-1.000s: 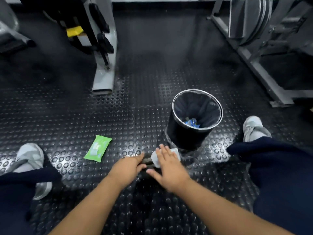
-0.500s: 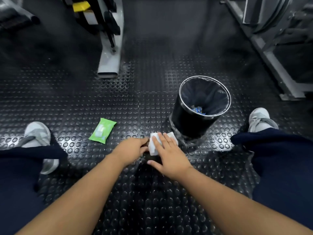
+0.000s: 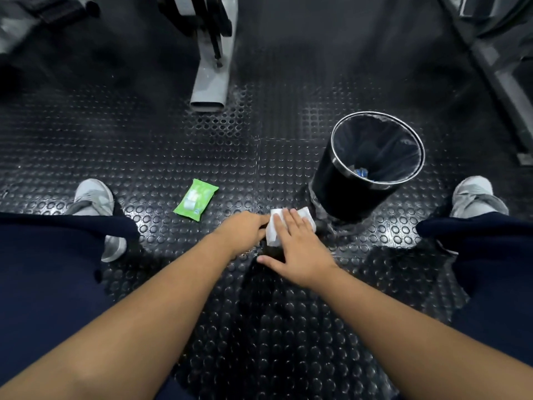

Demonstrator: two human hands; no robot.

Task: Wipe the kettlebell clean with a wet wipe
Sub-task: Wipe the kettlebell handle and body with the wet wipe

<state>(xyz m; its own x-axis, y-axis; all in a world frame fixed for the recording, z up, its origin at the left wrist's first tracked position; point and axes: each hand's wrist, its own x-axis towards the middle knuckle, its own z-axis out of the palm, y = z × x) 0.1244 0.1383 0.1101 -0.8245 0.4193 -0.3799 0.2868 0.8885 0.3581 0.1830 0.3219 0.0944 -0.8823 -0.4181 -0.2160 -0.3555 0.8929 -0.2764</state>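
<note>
A: Noting risks: the black waste bin (image 3: pixel 366 180) stands just beside the work; a wide stroke could knock it. The kettlebell (image 3: pixel 272 251), on the studded rubber floor (image 3: pixel 144 145) between the feet, is almost hidden and might roll if unsteadied.

B: Grips?

A: Right hand (image 3: pixel 297 249) flat, fingers spread, pressing the wet wipe (image 3: pixel 274 229) onto it. Left hand (image 3: pixel 242 230) curled against its side; closure cannot be judged.
</note>
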